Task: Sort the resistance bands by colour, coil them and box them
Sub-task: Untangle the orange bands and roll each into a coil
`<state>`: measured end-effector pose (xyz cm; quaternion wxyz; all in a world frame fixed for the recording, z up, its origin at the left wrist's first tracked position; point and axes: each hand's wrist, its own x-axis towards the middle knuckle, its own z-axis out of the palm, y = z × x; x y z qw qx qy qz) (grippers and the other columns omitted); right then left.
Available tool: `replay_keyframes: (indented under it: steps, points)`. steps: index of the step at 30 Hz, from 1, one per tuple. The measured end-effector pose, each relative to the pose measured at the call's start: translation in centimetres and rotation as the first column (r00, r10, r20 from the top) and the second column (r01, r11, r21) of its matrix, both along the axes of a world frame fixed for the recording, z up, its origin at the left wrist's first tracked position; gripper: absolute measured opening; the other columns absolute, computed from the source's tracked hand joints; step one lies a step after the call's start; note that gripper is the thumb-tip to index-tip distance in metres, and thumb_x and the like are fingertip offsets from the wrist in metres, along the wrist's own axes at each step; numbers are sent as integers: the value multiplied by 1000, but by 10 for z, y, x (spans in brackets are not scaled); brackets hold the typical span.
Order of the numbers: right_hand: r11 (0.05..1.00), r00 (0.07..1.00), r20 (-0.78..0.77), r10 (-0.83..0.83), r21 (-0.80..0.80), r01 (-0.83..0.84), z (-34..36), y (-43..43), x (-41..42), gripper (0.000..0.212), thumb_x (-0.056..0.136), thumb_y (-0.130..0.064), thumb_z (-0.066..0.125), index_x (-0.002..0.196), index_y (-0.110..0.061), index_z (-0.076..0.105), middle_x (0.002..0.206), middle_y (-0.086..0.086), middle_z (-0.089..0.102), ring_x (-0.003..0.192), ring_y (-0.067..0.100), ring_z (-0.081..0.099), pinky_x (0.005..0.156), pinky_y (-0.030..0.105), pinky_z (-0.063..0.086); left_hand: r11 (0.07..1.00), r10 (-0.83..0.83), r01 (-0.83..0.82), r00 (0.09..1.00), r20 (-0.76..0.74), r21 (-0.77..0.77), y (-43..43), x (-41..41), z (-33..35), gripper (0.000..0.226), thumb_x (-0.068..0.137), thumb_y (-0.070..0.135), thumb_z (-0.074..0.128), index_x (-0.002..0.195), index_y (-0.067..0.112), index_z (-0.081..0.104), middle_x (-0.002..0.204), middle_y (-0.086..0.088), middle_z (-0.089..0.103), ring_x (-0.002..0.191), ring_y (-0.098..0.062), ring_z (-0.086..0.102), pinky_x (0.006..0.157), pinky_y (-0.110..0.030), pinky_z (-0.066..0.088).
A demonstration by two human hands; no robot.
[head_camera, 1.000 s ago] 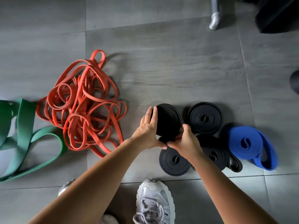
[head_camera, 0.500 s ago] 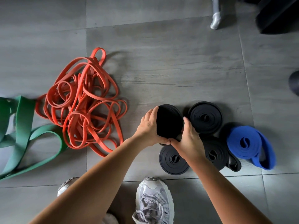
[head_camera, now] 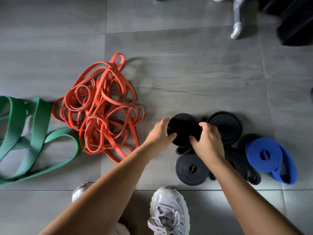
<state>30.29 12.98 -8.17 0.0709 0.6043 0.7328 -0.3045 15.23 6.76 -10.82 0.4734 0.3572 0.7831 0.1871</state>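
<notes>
The floor (head_camera: 186, 73) is laid with large grey tiles that have a faint wood-grain streak, with thin grout lines between them. A person stands over it, and one pale laced shoe (head_camera: 169, 211) shows at the bottom, with the toe of the other shoe (head_camera: 81, 190) left of it.

Both hands hold one coiled black band (head_camera: 183, 129) in the middle of the floor. The left hand (head_camera: 160, 133) curls round its left edge, thumb on the near side. The right hand (head_camera: 208, 141) curls over its right edge. A loose end of black band sticks out just below the coil. Whether the coil rests on the tiles or is lifted off them cannot be told.

Just right of it lies a second black coil (head_camera: 227, 128), flat on the floor. A third black coil (head_camera: 192, 168) lies nearer the shoes, and a fourth (head_camera: 240, 163) is partly hidden under the right forearm. A blue coil (head_camera: 265, 155) lies beside these on the right, its outer loop slack.

To the left, well apart from the coils, a tangle of thin orange bands (head_camera: 101, 114) sits in a heap. Wide green bands (head_camera: 25, 136) sprawl in loose loops at the left edge, touching the orange heap.

At the top right a silver metal leg (head_camera: 237, 22) stands on the floor near a large black object (head_camera: 294, 21) that is cut off by the edge.
</notes>
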Motion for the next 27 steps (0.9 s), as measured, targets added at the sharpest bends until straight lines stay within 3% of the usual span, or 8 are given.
replay_keyframes:
  steps: [4, 9, 11, 14, 16, 21, 25, 27]
  points:
    - [991, 992, -25, 121, 64, -119, 2, -16, -29, 54, 81, -24, 67, 129, -11, 46, 125, 16, 47, 116, 35, 45, 92, 41, 39, 994, -11, 42, 955, -296, 99, -25, -48, 22, 50, 86, 18, 61, 133, 10, 48, 127, -13, 50, 122, -29, 46, 100, -31, 35]
    - [962, 956, -103, 273, 11, -274, 7, -41, -74, 53, 80, -26, 66, 128, -9, 49, 125, 16, 47, 119, 35, 42, 96, 41, 38, 1000, 24, -13, 734, -679, 21, -68, -115, 37, 58, 81, 21, 61, 136, 10, 42, 134, -13, 48, 127, -33, 38, 105, -40, 33]
    - [951, 942, -137, 306, -4, -309, 14, -48, -86, 52, 81, -26, 64, 128, -11, 48, 126, 14, 47, 120, 33, 42, 99, 40, 38, 982, -87, -39, 777, -624, -185, -77, -136, 42, 64, 83, 26, 62, 140, 12, 34, 138, -13, 46, 129, -33, 38, 103, -42, 37]
    - [943, 934, -146, 326, -14, -332, 25, -56, -92, 51, 83, -28, 63, 128, -13, 48, 128, 11, 45, 122, 30, 41, 99, 40, 39, 903, -295, 45, 788, -540, -427, -87, -143, 51, 41, 88, 32, 57, 126, 19, 49, 119, -12, 61, 111, -34, 57, 85, -40, 48]
    - [938, 932, -130, 338, -36, -345, 36, -60, -91, 49, 84, -30, 62, 128, -15, 47, 129, 9, 43, 123, 28, 41, 100, 37, 39, 882, -343, 89, 794, -502, -463, -100, -136, 56, 31, 90, 33, 52, 120, 24, 54, 113, -9, 64, 105, -33, 61, 82, -38, 50]
    - [898, 901, -36, 433, -73, -434, 77, -61, -88, 48, 87, -33, 57, 130, -16, 45, 133, 8, 38, 126, 27, 39, 99, 31, 37, 977, 22, -111, 904, -426, -184, -91, -152, 112, 21, 89, 33, 54, 106, 23, 62, 101, -13, 66, 94, -34, 63, 75, -35, 50]
    - [893, 892, -67, 447, -21, -449, 133, -58, -105, 49, 87, -35, 58, 131, -16, 46, 134, 10, 41, 125, 28, 42, 103, 31, 34, 988, 71, -129, 862, -502, -82, -72, -181, 194, 20, 86, 42, 56, 100, 31, 65, 109, -6, 65, 104, -31, 58, 85, -36, 51]
    - [887, 883, -93, 461, 29, -460, 172, -56, -118, 49, 87, -34, 58, 131, -14, 47, 134, 11, 42, 124, 28, 44, 102, 31, 33, 981, 195, -176, 878, -437, 84, -68, -183, 239, 18, 87, 30, 61, 100, 21, 67, 97, -7, 66, 95, -27, 60, 74, -26, 48]
